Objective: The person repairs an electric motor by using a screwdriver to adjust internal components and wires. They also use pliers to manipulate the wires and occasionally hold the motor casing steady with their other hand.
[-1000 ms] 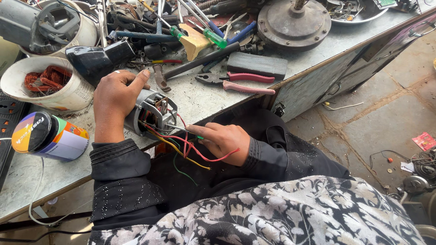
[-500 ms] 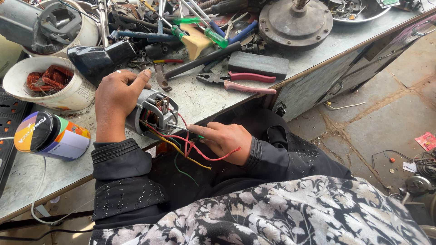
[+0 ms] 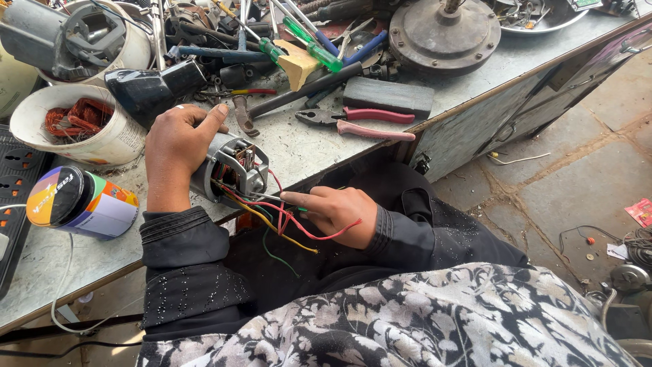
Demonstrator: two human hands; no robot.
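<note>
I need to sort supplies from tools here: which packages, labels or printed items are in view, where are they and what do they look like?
Labelled can: lying on its side at the bench's left, near the left hand; cylinder, black lid, orange, purple, green and white label.
Red printed packet: on the stone floor, far right; flat, partly cut off.
No screens or signs visible.

Bright, even daylight; we see soft short shadows under tools on workbench point(image 3: 326, 146). Mild glare on metal disc point(image 3: 445, 30) and pale tabletop. We find frame sharp throughout, no motion blur; slight wide-angle stretch at edges.
</note>
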